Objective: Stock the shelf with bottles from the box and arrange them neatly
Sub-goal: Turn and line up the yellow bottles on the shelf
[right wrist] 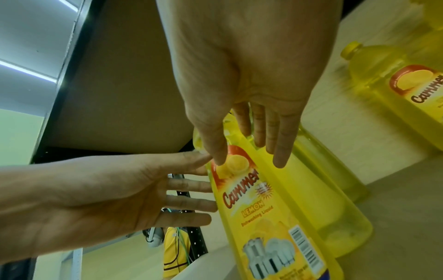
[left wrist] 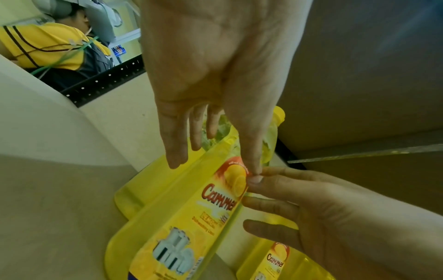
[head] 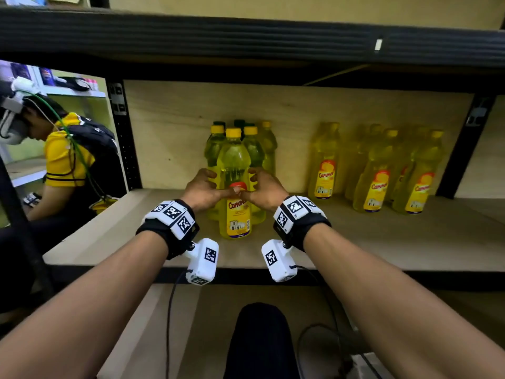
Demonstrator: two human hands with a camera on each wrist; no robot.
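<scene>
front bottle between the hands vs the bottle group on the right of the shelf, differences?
The front bottle stands nearer the shelf edge, with the left hand and right hand on its sides; the right group stands further back, untouched. It looks sharp, the group blurred. Both upright, yellow, labels forward.

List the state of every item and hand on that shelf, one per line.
Front bottle: upright on the shelf, capped, label forward, held between both hands.
Left hand: fingers straight, touching the front bottle's side.
Right hand: fingers straight, touching its other side.
Bottles behind: upright, capped, clustered.
Right group of bottles: upright, labels forward.
Shelf: partly stocked.
</scene>
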